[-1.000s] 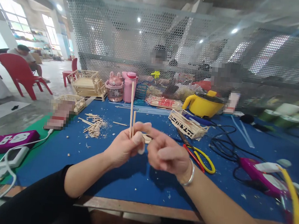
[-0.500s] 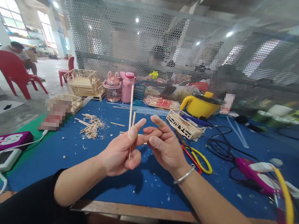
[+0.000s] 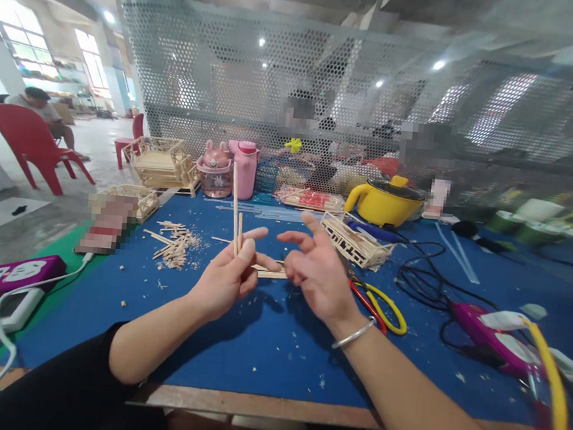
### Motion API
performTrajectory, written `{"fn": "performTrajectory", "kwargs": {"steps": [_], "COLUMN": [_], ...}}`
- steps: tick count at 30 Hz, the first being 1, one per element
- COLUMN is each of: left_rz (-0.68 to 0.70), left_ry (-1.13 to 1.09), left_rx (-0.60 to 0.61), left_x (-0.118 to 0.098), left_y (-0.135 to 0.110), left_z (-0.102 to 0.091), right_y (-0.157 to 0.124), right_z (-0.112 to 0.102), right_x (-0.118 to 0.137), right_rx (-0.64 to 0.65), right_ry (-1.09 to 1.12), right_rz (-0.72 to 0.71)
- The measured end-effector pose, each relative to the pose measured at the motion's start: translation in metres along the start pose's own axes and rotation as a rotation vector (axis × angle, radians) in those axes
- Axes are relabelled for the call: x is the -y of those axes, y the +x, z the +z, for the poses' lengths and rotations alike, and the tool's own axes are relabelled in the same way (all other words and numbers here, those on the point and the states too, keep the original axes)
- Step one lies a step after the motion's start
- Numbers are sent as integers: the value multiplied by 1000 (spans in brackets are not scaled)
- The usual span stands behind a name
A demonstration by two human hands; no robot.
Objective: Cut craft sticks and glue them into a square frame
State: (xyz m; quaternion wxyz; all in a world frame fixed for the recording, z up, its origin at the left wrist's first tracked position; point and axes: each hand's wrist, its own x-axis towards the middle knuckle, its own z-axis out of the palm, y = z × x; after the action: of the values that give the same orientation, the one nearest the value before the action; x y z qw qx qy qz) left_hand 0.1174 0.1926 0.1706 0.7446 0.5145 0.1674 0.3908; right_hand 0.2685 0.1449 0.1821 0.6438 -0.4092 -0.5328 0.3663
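Note:
My left hand (image 3: pixel 228 273) pinches two thin wooden sticks (image 3: pixel 236 204) between thumb and fingers, a long one and a shorter one, both pointing upward. Its index finger reaches toward my right hand (image 3: pixel 319 271), which wears a silver bangle. The right hand's fingers are apart and slightly blurred, and I see nothing in them; its curled fingers are close to the left fingertip. Behind and below the hands, a few more wooden sticks (image 3: pixel 270 274) lie flat on the blue mat (image 3: pixel 193 361). Scissors or pliers with red and yellow handles (image 3: pixel 388 311) rest right of my right hand.
A heap of short stick pieces (image 3: pixel 176 244) lies left. Stick-built frames (image 3: pixel 357 241) stand at the right and a larger one (image 3: pixel 163 164) at the back left. A yellow pot (image 3: pixel 385 203), pink bottle (image 3: pixel 244 171), purple power strip (image 3: pixel 496 340) and black cables surround the work area.
My left hand has shifted slightly left and the sticks in it now tilt leftward. The right hand's fingers have spread and drawn a little away from the left hand.

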Motion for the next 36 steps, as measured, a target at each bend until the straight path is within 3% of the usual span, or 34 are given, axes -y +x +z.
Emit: {"fn": "performTrajectory", "kwargs": {"steps": [3, 5, 7, 9, 11, 14, 17, 22, 28, 33, 36], "left_rz": [-99, -202, -252, -267, -295, -347, -392, -495, -384, -415, -338], "left_ry": [-14, -131, -206, -156, -36, 116, 178, 11, 73, 85, 121], "left_rx": [61, 123, 154, 158, 191, 286, 300, 265, 235, 259, 213], "left_x": [-2, -6, -9, -9, -6, 2, 7, 4, 7, 13, 14], "left_y": [0, 0, 1, 2, 3, 1, -2, -3, -2, -4, -2], "left_z": [-5, -8, -11, -13, -12, -8, -4, -2, -2, -3, -4], "right_y": [7, 8, 8, 8, 8, 8, 7, 7, 6, 7, 10], "right_z": [-31, -50, -59, -56, -44, -23, -12, -14, -16, -11, -13], "right_x": [4, 3, 2, 2, 6, 10, 7, -1, -3, -6, -3], "right_rx": [-43, 74, 183, 161, 99, 108, 107, 47, 17, 37, 63], "right_ry": [-529, -932, -1130, -1094, -874, -433, -210, -243, -251, -304, -359], "right_rz": [-70, 2, 68, 57, 47, 143, 206, 197, 198, 181, 198]}}
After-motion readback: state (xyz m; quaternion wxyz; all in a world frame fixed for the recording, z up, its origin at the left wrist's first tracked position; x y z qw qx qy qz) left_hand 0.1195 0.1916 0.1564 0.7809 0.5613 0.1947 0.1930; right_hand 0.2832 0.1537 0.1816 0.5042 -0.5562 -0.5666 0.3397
